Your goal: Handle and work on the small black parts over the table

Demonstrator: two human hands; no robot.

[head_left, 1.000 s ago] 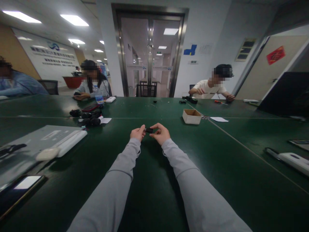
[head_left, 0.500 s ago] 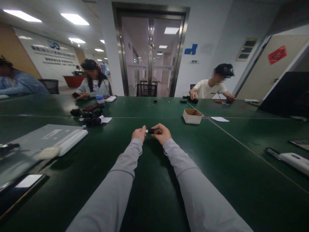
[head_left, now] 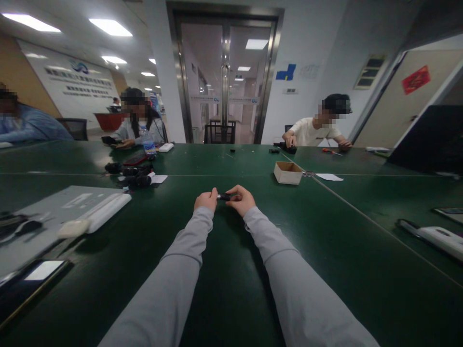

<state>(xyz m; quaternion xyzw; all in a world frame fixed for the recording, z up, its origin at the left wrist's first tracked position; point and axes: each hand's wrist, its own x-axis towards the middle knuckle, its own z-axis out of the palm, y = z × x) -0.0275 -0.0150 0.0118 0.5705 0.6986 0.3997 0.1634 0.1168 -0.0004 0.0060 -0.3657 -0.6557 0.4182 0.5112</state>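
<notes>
My left hand point(head_left: 206, 201) and right hand point(head_left: 243, 200) pinch opposite ends of a small, metallic-looking black-and-silver cylinder point(head_left: 224, 197), its silver section point(head_left: 219, 197) exposed.

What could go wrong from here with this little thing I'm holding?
The small black and silver cylinder sits between the fingertips of your left hand and right hand, so it could slip. If dropped, it might roll across the smooth green table.
</notes>
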